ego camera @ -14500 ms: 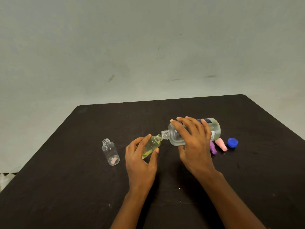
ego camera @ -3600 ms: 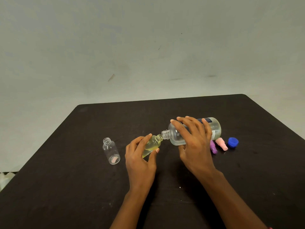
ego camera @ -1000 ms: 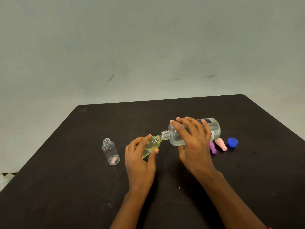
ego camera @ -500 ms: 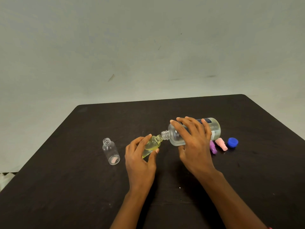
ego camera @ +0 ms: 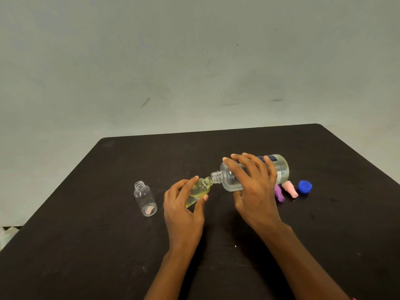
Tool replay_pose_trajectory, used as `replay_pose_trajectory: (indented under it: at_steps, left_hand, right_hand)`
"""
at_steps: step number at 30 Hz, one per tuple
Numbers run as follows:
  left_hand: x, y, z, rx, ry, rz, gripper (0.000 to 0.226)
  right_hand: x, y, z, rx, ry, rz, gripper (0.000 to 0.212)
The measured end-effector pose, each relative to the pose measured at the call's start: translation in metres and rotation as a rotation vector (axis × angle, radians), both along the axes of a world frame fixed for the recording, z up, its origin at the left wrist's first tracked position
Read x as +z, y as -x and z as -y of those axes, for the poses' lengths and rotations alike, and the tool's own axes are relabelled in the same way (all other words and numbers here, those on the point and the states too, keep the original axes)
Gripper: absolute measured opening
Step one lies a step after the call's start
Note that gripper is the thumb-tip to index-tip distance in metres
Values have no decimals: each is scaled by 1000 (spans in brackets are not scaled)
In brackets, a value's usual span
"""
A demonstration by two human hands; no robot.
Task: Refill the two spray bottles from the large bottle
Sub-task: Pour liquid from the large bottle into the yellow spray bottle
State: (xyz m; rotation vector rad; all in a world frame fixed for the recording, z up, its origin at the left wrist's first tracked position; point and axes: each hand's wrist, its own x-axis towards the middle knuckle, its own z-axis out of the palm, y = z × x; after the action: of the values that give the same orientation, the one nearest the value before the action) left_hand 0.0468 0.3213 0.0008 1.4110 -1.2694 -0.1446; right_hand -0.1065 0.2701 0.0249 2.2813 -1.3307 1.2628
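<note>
Clear large bottle (ego camera: 233, 178) tipped onto small yellow-filled bottle (ego camera: 200, 188).

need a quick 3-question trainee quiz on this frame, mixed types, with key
1. True or false: the right hand holds the large bottle tipped, its mouth at the mouth of the small bottle.
2. The small bottle in the left hand contains: A) yellowish liquid B) blue liquid C) nothing.
3. Fill in: the cap farthest right on the table is coloured ___.
Key: 1 true; 2 A; 3 blue.
</note>
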Motion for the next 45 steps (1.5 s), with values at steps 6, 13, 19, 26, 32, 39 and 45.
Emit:
replay_pose_trajectory:
  at_steps: [6, 13, 19, 26, 32, 39, 45]
  left_hand:
    - [0, 0, 0, 3, 7, -5, 51]
    - [0, 0, 0, -3, 3, -9, 50]
    - [0, 0, 0, -7, 9, -8, 51]
    - [-1, -1, 1, -4, 16, -6, 51]
    - [-1, -1, 1, -6, 13, -12, 51]
    - [-1, -1, 1, 1, 12, -2, 50]
    - [0, -1, 0, -3, 10, -1, 51]
  right_hand:
    - [1, -1, -1, -8, -2, 9, 78]
    - [2, -1, -2, -6, -3, 6, 80]
    - [2, -1, -2, -7, -3, 3, 82]
    - [3, -2, -2, -13, -10, 2, 80]
    - [3, -1, -2, -8, -18, 0, 82]
    - [3, -2, -2, -6, -15, -1, 82]
    - [2, -1, -1, 3, -3, 10, 85]
